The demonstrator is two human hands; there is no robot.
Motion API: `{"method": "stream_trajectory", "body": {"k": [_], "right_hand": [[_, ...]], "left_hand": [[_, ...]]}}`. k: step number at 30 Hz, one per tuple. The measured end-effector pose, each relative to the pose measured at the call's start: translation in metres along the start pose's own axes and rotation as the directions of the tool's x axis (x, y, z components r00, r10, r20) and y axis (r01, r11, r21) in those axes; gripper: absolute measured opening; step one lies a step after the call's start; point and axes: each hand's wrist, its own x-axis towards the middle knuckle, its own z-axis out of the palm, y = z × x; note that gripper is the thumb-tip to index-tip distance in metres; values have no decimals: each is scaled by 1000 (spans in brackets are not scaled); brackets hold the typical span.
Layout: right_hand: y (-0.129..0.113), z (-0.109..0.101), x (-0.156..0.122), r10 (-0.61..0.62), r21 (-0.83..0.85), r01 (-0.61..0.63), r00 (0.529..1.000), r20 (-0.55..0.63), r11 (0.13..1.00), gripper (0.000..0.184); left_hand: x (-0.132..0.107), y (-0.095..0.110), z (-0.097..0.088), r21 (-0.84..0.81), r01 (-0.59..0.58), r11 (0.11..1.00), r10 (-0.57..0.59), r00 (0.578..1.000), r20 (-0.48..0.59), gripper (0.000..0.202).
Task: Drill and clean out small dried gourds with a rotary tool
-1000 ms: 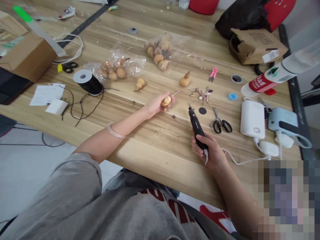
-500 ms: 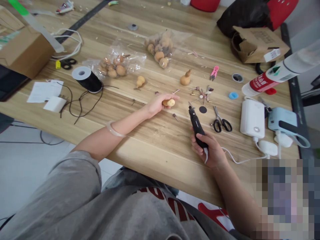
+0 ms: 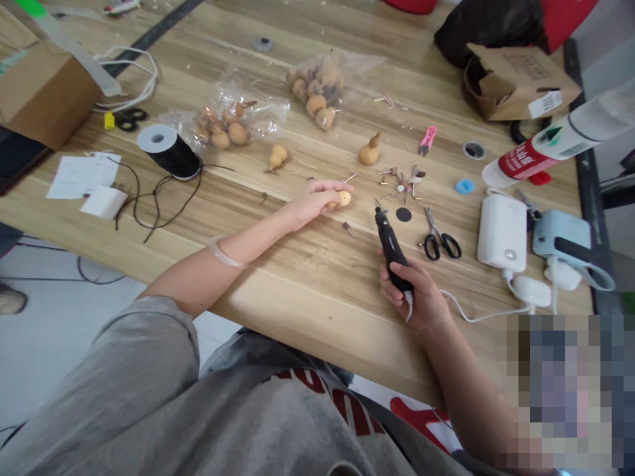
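Note:
My left hand (image 3: 313,202) is closed around a small tan gourd (image 3: 344,198), whose exposed end shows a dark hole. In my right hand (image 3: 415,296) is a black rotary tool (image 3: 393,251), its thin bit pointing up and away from me, apart from the gourd. A white cable runs from the tool's lower end. Between the hands lies a loose grinding bit (image 3: 348,229). Beyond the tool are a black disc (image 3: 403,215), a cluster of small bits (image 3: 407,185) and black-handled scissors (image 3: 439,241). Another gourd (image 3: 369,151) stands farther back.
Bagged gourds (image 3: 325,86) lie at the back, with a second bag (image 3: 228,125) to their left. A spool of black cord (image 3: 171,152) stands at left near a cardboard box (image 3: 44,92). At right are a white power bank (image 3: 502,231), a blue device (image 3: 563,241) and a bottle (image 3: 533,155).
My left hand has turned the gourd slightly, so its holed end sits a little higher and farther right. The right hand keeps its hold on the rotary tool. The view has shifted slightly.

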Motion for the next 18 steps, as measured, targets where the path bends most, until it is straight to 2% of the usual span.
{"method": "stream_trajectory", "body": {"k": [3, 9, 14, 18], "right_hand": [[0, 1, 0, 9, 2, -9, 1000, 3, 1000, 36], [-1, 1, 0, 22, 14, -22, 1000, -8, 1000, 37], [-2, 2, -1, 9, 21, -9, 1000, 0, 1000, 34], [-2, 2, -1, 23, 32, -23, 1000, -3, 999, 34]], "left_hand": [[-1, 1, 1, -39, 2, 999, -2, 1000, 1, 21], [-5, 8, 2, -296, 144, 944, -147, 989, 12, 11], [-4, 13, 1, -462, 250, 851, -271, 962, 23, 22], [-3, 13, -1, -514, 269, 815, -283, 958, 53, 29]]}}
